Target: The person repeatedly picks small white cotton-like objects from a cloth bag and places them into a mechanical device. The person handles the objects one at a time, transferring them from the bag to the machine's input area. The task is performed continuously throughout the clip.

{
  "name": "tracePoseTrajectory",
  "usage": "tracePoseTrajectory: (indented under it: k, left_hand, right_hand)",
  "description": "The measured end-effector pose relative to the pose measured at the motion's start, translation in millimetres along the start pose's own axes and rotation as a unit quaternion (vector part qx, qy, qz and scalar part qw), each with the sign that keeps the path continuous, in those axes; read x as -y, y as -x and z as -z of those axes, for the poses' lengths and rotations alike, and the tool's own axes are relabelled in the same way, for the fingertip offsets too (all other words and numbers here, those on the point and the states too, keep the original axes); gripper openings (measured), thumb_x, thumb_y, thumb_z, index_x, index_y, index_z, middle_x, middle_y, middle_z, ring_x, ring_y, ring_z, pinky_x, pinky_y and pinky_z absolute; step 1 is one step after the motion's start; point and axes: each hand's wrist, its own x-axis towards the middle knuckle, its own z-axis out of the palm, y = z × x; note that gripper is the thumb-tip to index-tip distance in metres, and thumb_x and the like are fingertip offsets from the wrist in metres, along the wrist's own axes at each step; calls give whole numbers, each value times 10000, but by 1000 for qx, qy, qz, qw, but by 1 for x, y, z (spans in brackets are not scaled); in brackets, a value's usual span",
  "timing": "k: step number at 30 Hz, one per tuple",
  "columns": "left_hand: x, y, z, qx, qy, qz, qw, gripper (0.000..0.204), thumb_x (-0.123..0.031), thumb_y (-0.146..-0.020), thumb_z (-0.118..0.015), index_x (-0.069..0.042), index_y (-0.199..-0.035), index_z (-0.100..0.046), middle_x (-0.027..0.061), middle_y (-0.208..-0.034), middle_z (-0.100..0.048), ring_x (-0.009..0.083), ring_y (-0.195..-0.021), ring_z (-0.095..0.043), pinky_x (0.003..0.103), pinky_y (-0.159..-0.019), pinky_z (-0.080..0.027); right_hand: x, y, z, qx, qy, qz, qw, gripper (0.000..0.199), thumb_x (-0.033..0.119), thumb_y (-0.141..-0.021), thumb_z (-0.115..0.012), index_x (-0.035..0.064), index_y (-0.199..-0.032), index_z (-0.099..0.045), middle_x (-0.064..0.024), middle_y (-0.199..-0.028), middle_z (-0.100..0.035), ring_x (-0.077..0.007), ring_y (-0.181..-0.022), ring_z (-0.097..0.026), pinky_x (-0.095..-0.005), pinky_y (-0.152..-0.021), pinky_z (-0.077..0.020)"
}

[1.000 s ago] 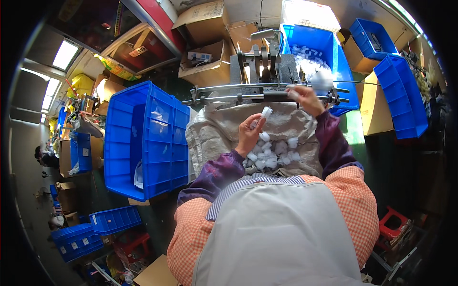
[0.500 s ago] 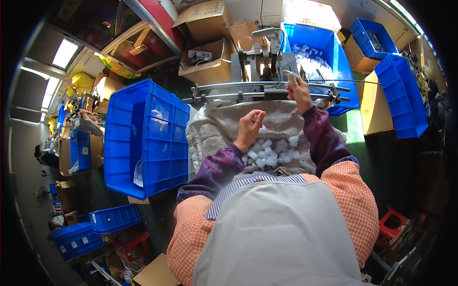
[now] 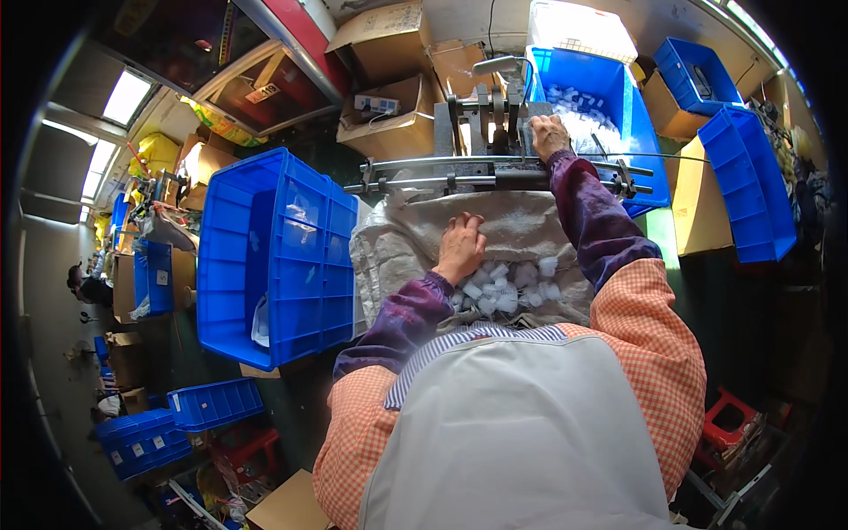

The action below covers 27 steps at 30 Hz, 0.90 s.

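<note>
My left hand [image 3: 461, 249] hovers over or rests on the grey sack cloth [image 3: 521, 216], its fingers loosely bent and slightly apart, with nothing visible in them. Just beside it, a heap of small white translucent plastic pieces [image 3: 505, 288] lies in the cloth's hollow. My right hand [image 3: 551, 134] reaches forward to the right side of the bench machine [image 3: 486, 119], knuckles up and fingers curled down. Whatever those fingers hold is hidden beneath them. Metal rails [image 3: 424, 183] run across the machine's front, under my right wrist.
A blue bin [image 3: 629, 119] with many white pieces stands right of the machine. At left is a large blue crate [image 3: 305, 265] on its side. Cardboard boxes [image 3: 384, 115] sit behind, and another blue crate [image 3: 746, 181] is at far right. A lamp [image 3: 496, 64] overhangs the machine.
My right hand has moved forward and down to the machine, and the pale piece it held up is now out of sight. My left hand has turned knuckles up, its fingers loosening.
</note>
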Motion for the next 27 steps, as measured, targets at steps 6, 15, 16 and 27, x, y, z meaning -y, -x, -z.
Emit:
tracePoseTrajectory:
  k: [6, 15, 16, 27]
  left_hand:
    - [3, 0, 4, -36, 31, 27, 999, 197, -67, -769, -496, -67, -956, -555, 135, -928, -544, 331, -888, -503, 414, -784, -416]
    - [4, 9, 0, -45, 71, 12, 996, 190, -27, -763, -516, -60, -936, -587, 134, -937, -523, 323, -888, -504, 391, -785, -422]
    - [-1, 6, 1, -42, 82, 11, 996, 191, -26, -767, -518, -58, -942, -590, 133, -935, -520, 321, -885, -505, 386, -780, -423]
    - [-17, -1, 15, -64, 138, -47, 987, 271, -35, -794, -561, -90, -1057, -597, 120, -957, -558, 292, -877, -506, 359, -776, -419]
  right_hand:
    - [-4, -3, -8, -19, -44, 12, 999, 132, 144, -794, -555, 92, -908, -597, -84, -923, -604, -275, -954, -525, -376, -821, -430]
    - [3, -10, 4, 73, -33, -63, 995, 208, 292, -837, -522, 169, -976, -618, -4, -1003, -626, -228, -1020, -517, -426, -871, -360]
    - [-7, -9, 1, 75, -37, -83, 993, 225, 309, -825, -529, 170, -976, -619, -20, -1042, -617, -219, -1037, -513, -429, -900, -327]
    - [9, 14, 1, 11, 26, -104, 994, 274, 332, -780, -550, 116, -926, -634, -80, -1011, -531, -260, -1040, -417, -421, -862, -302]
